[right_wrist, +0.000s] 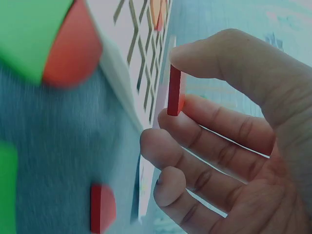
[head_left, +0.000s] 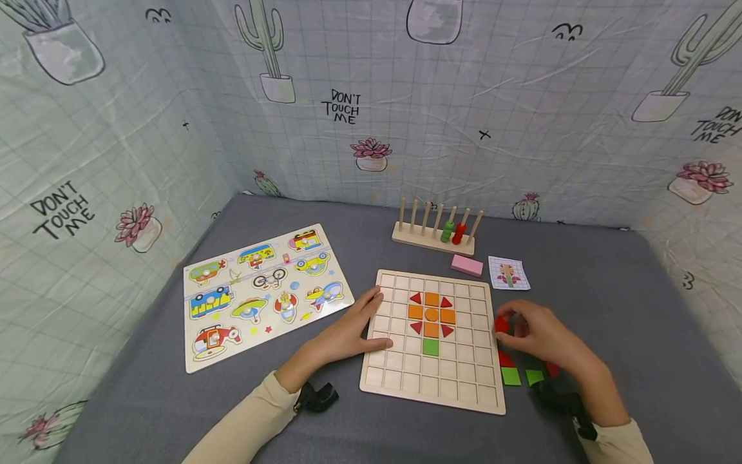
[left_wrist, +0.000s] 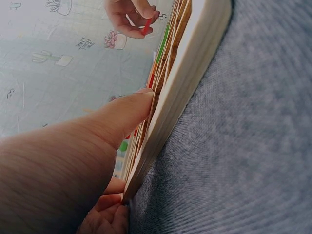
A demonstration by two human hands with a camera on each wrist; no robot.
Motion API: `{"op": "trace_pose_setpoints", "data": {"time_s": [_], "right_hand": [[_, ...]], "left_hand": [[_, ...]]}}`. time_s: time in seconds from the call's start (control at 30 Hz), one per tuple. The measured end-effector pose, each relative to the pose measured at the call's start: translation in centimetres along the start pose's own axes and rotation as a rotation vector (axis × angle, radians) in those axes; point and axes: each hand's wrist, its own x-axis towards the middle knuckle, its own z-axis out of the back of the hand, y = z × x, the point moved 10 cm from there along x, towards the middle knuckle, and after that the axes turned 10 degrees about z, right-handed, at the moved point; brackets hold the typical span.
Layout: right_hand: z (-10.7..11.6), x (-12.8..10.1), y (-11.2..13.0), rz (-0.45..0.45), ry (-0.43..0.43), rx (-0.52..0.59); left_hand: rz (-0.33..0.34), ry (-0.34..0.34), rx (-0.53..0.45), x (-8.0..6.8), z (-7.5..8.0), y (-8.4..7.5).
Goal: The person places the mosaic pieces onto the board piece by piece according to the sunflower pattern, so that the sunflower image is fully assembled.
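My left hand (head_left: 350,330) rests on the left side of the square wooden grid board (head_left: 400,368). Its thumb (left_wrist: 130,108) lies straight across the rim, while the other fingers touch the edge farther back. Orange squares (head_left: 431,299), an orange disc (head_left: 431,314), small red triangles (head_left: 446,301) and a green square (head_left: 431,347) sit in the grid's cells. Just beyond the board's right edge, my right hand (head_left: 538,330) pinches a flat red piece (right_wrist: 174,90) between thumb and fingers. The right wrist view shows this piece edge-on, raised off the cloth.
Loose green squares (head_left: 511,376) and red pieces (head_left: 506,359) lie below my right hand. A pattern card (head_left: 509,273) and a pink block (head_left: 467,265) lie behind the board, near a peg stand (head_left: 433,241) with green and red beads. A vehicle puzzle (head_left: 268,298) lies left.
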Motion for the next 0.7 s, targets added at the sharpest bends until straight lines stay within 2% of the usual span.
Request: {"op": "trace_pose_setpoints", "data": {"time_s": [0.4,0.7], "right_hand": [[-3.6,1.4,2.9,0.065,0.092,0.114],[-6.2,2.0,3.8,0.061,0.163,0.127]], "left_hand": [[0.002,0.005,-0.01,0.1,0.0,0.1],[0.003,0.006,-0.015,0.0,0.0,0.1]]}}
